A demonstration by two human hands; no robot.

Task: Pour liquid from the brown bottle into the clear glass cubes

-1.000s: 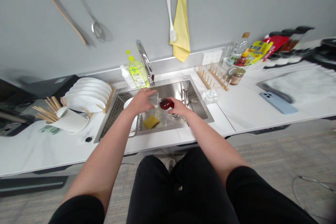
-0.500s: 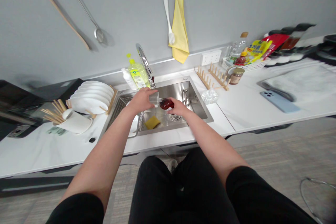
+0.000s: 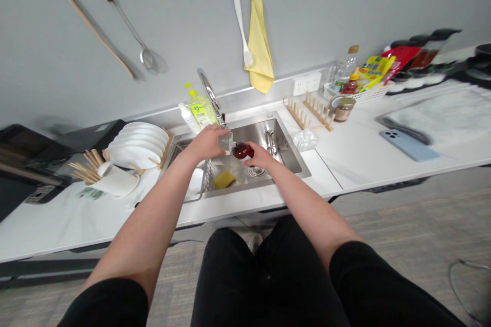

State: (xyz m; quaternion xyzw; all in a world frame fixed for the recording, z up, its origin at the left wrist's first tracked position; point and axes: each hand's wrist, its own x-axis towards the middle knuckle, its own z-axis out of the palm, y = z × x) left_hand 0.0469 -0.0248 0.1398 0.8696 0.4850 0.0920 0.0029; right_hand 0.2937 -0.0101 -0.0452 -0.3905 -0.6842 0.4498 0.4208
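Note:
Over the steel sink [image 3: 306, 167], my left hand [image 3: 207, 141] grips a small clear container [image 3: 227, 143] from the left side. My right hand [image 3: 260, 157] is wrapped round a dark red bottle [image 3: 242, 151], tipped sideways so that its narrow end points at the clear container. The two things are very close together; whether they touch I cannot tell. Below them in the basin lies a yellow sponge [image 3: 224, 179]. White dishes [image 3: 196, 182] sit in a wire rack [image 3: 207, 176] at the sink's left, partly hidden by my left forearm.
Behind my hands rise the faucet [image 3: 209, 92] and a yellow-green soap bottle [image 3: 202, 110]. Stacked white plates [image 3: 134, 156] and a chopstick holder [image 3: 117, 182] stand at left. To the right are a wooden rack [image 3: 314, 112], a jar [image 3: 344, 110] and a blue phone [image 3: 408, 146].
The view has shifted slightly. Both hands keep their holds above the sink, and the clear container appears turned a little more toward the camera.

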